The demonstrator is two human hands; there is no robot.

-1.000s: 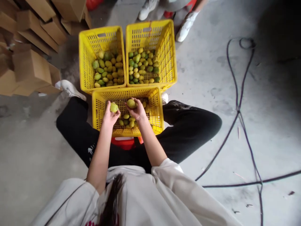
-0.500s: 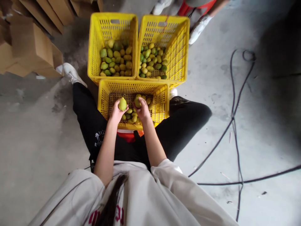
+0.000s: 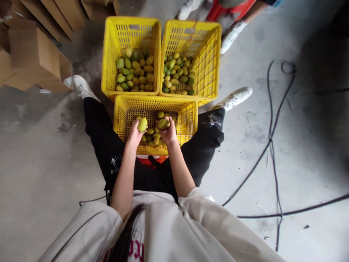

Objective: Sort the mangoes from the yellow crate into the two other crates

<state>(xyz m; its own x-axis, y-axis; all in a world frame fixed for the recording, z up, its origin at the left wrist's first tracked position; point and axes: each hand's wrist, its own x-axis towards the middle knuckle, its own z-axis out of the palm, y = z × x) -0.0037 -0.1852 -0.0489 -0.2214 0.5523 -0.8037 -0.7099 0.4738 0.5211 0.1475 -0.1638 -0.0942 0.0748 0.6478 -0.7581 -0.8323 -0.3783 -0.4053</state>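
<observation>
My left hand [image 3: 135,134] holds a yellow-green lemon [image 3: 142,124], its fingers wrapped round the underside. In my right hand [image 3: 169,133] lies a darker green-yellow lemon [image 3: 163,124], gripped between thumb and fingers. Both hands are above the near yellow crate [image 3: 192,120], where several lemons [image 3: 156,138] lie on the bottom. Beyond it, the far left crate [image 3: 106,54] holds many green and yellow lemons [image 3: 135,72]. The far right crate [image 3: 215,60] contains more of them, with many green ones.
Cardboard boxes [image 3: 32,54] stand at the upper left. Another person's shoe [image 3: 232,36] is behind the far right crate, near a red object [image 3: 240,11]. My legs flank the near crate. A black cable [image 3: 269,138] loops over the floor on the right.
The lemon in my right hand has turned and shows more of its side. My right leg has shifted, with its shoe now stretched out beside the crates. The view has moved slightly.
</observation>
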